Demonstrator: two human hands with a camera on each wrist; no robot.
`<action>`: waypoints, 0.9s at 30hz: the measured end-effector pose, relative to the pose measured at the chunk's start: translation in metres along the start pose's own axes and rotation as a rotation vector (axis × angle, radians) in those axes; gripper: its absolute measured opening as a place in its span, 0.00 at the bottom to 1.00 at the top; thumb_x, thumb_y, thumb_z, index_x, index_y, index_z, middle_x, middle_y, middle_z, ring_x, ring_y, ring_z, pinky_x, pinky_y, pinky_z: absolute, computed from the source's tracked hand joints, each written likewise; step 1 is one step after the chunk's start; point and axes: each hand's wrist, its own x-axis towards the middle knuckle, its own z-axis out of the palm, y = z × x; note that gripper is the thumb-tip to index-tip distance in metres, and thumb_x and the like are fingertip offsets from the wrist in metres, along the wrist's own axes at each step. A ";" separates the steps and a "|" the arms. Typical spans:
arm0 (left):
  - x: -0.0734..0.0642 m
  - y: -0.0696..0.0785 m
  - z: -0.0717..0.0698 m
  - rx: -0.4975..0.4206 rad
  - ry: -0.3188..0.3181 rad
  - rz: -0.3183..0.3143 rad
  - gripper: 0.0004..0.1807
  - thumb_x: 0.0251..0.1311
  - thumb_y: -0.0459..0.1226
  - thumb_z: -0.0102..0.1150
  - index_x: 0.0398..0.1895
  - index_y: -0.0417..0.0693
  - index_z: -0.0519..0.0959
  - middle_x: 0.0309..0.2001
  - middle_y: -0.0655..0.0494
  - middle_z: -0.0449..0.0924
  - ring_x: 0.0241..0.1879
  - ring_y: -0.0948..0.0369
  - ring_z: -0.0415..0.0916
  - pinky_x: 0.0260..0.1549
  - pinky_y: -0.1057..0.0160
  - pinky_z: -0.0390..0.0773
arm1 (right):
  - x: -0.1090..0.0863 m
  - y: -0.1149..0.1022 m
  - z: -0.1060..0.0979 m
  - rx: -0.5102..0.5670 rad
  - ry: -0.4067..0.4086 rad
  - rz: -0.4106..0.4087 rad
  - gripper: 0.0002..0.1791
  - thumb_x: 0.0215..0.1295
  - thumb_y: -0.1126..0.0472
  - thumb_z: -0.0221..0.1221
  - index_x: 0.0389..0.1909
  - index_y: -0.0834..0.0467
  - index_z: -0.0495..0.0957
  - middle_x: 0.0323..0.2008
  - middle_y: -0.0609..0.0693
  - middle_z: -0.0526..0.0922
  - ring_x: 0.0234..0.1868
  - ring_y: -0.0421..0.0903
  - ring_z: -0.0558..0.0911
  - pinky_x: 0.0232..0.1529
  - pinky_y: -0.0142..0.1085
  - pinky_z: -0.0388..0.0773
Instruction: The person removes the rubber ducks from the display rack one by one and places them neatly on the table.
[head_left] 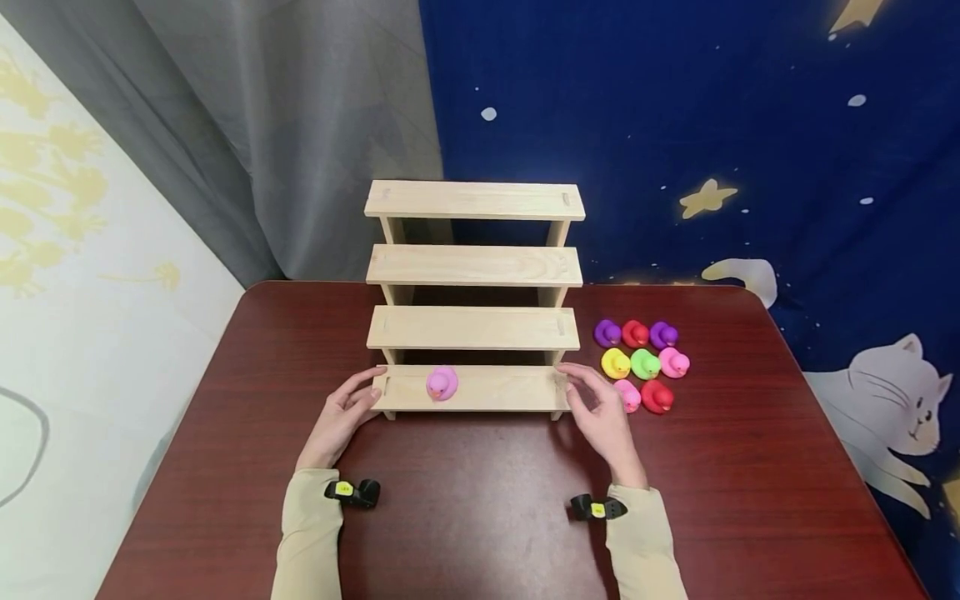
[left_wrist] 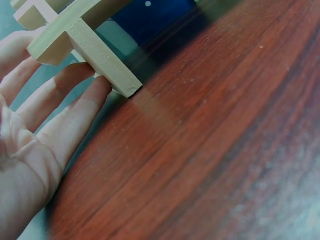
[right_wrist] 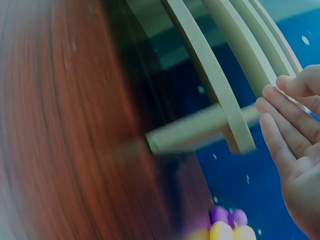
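Observation:
A four-step wooden stand (head_left: 472, 327) stands at the back of the table in the head view. On its lowest step sits a light purple rubber duck (head_left: 442, 383), left of the middle. My left hand (head_left: 339, 423) is at that step's left end, its fingertips touching the end; the left wrist view shows fingers (left_wrist: 75, 100) against the stand's leg, with the thumb hidden. My right hand (head_left: 602, 417) is at the right end of the same step. Its fingers (right_wrist: 280, 135) are extended and hold nothing in the right wrist view, close to the wood.
Several rubber ducks in purple, red, yellow, green and pink, among them a green duck (head_left: 645, 364), are grouped right of the stand, close to my right hand. Behind the dark red table (head_left: 465, 500) hang a grey curtain (head_left: 330, 125) and a blue patterned cloth (head_left: 637, 125).

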 end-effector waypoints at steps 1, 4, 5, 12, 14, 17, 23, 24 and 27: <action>0.000 0.000 0.000 0.000 -0.001 0.002 0.24 0.70 0.33 0.53 0.67 0.38 0.67 0.51 0.48 0.79 0.49 0.61 0.78 0.45 0.60 0.78 | 0.002 -0.001 0.004 -0.005 -0.015 -0.005 0.16 0.57 0.85 0.55 0.47 0.76 0.77 0.46 0.69 0.80 0.46 0.65 0.79 0.53 0.30 0.72; 0.000 0.000 -0.001 -0.005 -0.006 0.007 0.24 0.70 0.33 0.53 0.67 0.39 0.67 0.50 0.47 0.79 0.49 0.60 0.78 0.45 0.60 0.78 | 0.006 -0.004 0.014 -0.027 -0.047 -0.031 0.16 0.57 0.84 0.56 0.47 0.74 0.78 0.45 0.67 0.81 0.47 0.62 0.80 0.54 0.30 0.71; 0.000 0.000 -0.001 -0.005 -0.008 0.008 0.24 0.70 0.34 0.53 0.67 0.39 0.68 0.50 0.47 0.79 0.49 0.60 0.77 0.45 0.60 0.78 | 0.007 -0.005 0.017 -0.035 -0.052 -0.042 0.16 0.57 0.83 0.56 0.46 0.74 0.79 0.45 0.66 0.81 0.47 0.61 0.80 0.56 0.32 0.70; 0.000 0.000 -0.001 -0.015 -0.010 0.011 0.24 0.69 0.34 0.54 0.67 0.38 0.68 0.52 0.47 0.78 0.50 0.60 0.77 0.45 0.60 0.78 | 0.014 -0.009 0.038 -0.033 -0.091 -0.094 0.15 0.56 0.83 0.57 0.45 0.73 0.79 0.45 0.64 0.82 0.50 0.61 0.79 0.57 0.35 0.69; 0.000 0.000 0.000 -0.014 -0.008 0.009 0.24 0.69 0.34 0.54 0.67 0.38 0.67 0.54 0.47 0.77 0.50 0.60 0.77 0.45 0.60 0.78 | 0.015 -0.010 0.042 -0.016 -0.105 -0.090 0.15 0.57 0.83 0.56 0.45 0.73 0.79 0.45 0.64 0.82 0.50 0.61 0.78 0.57 0.35 0.68; 0.000 0.000 0.000 -0.014 -0.002 0.007 0.24 0.69 0.34 0.55 0.66 0.37 0.67 0.55 0.48 0.76 0.50 0.60 0.77 0.45 0.60 0.78 | 0.016 -0.012 0.050 0.005 -0.130 -0.076 0.15 0.57 0.83 0.56 0.45 0.73 0.79 0.46 0.65 0.81 0.51 0.61 0.78 0.58 0.35 0.68; 0.000 0.001 0.001 -0.013 0.000 0.004 0.25 0.69 0.34 0.55 0.67 0.37 0.67 0.51 0.46 0.78 0.49 0.60 0.77 0.45 0.60 0.78 | 0.017 -0.017 0.065 0.001 -0.173 -0.075 0.13 0.57 0.82 0.56 0.43 0.73 0.80 0.47 0.66 0.81 0.52 0.61 0.78 0.58 0.39 0.70; 0.000 0.001 0.001 -0.010 0.001 0.001 0.25 0.69 0.34 0.55 0.67 0.37 0.67 0.52 0.46 0.78 0.50 0.60 0.77 0.45 0.60 0.78 | 0.017 -0.017 0.068 -0.001 -0.178 -0.081 0.13 0.56 0.82 0.56 0.43 0.73 0.80 0.47 0.66 0.81 0.52 0.61 0.78 0.58 0.39 0.70; -0.001 0.001 0.001 0.004 0.007 -0.004 0.25 0.69 0.35 0.55 0.67 0.38 0.68 0.53 0.47 0.77 0.50 0.61 0.77 0.45 0.60 0.78 | 0.016 -0.012 0.077 0.002 -0.188 -0.102 0.14 0.56 0.82 0.57 0.43 0.72 0.81 0.48 0.66 0.80 0.52 0.62 0.78 0.58 0.41 0.70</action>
